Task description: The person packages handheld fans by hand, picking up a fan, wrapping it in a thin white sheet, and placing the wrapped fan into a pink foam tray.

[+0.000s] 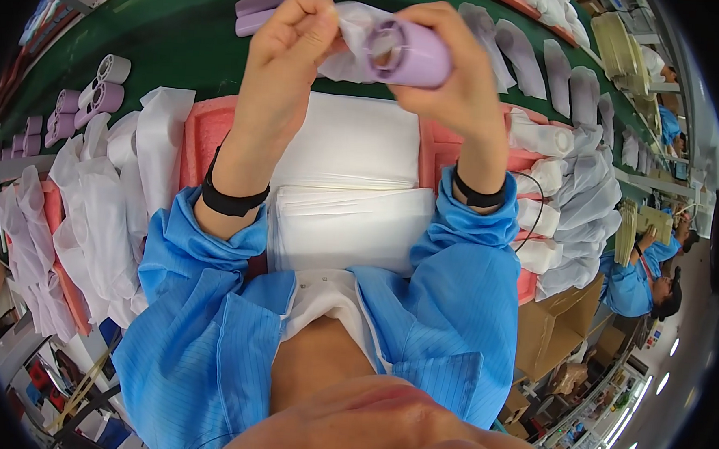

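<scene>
My right hand (457, 71) is wrapped round a lilac cylindrical device (424, 55) with a round hollow opening; it resembles a handheld fan or dryer body, but I cannot tell which. My left hand (291, 46) pinches a thin translucent white bag (355, 31) beside it. The bag touches the device's left side; how far it covers the device is partly hidden. Below both hands lie stacks of flat white bags (351, 228). Past my left hand, another lilac device (257, 14) with a dark round end lies on the green work surface (174, 32).
Pink foam trays (207, 129) flank the stacks. Bagged devices (104, 203) crowd the left, and more bagged pieces (575, 219) lie at right. Unbagged lilac devices (99, 101) stand at far left. A cardboard box (553, 332) is at lower right; a co-worker in blue (637, 276) is beyond.
</scene>
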`<state>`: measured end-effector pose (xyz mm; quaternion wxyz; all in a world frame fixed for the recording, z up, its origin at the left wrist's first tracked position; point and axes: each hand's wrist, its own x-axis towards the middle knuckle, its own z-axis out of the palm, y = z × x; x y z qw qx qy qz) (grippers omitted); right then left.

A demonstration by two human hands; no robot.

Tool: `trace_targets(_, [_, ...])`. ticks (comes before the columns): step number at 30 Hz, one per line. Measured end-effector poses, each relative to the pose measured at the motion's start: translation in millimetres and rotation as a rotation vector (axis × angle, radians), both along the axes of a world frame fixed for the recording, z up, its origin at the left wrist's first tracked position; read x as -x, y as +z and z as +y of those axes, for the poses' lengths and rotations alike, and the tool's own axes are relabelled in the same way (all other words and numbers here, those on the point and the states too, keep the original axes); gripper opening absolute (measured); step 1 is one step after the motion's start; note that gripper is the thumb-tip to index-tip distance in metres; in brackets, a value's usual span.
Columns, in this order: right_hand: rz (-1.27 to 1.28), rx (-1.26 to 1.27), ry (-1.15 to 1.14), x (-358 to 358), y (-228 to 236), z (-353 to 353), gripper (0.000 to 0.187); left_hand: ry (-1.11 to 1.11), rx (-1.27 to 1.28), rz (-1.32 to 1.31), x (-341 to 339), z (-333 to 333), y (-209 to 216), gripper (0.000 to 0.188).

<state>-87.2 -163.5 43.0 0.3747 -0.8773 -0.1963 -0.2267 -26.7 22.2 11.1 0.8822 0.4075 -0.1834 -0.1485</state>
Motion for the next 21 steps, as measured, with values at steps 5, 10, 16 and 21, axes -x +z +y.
trace_targets(5, [-0.059, 0.176, -0.132, -2, -11, 32, 0.056, -0.006, 0.093, 0.099, -2, 5, 7, 0.011])
trace_targets(10, [-0.107, 0.176, -0.252, 5, 15, 43, 0.071, 0.408, -0.299, -0.635, 28, -12, -5, 0.017])
trace_targets(16, [-0.149, 0.118, -0.365, -8, -11, 26, 0.063, 0.537, -0.517, -0.808, 28, -16, 0, 0.033])
trace_targets(21, [-0.096, -0.092, -0.354, -6, -31, 37, 0.063, 0.573, -0.722, -0.798, 24, -21, 8, 0.029])
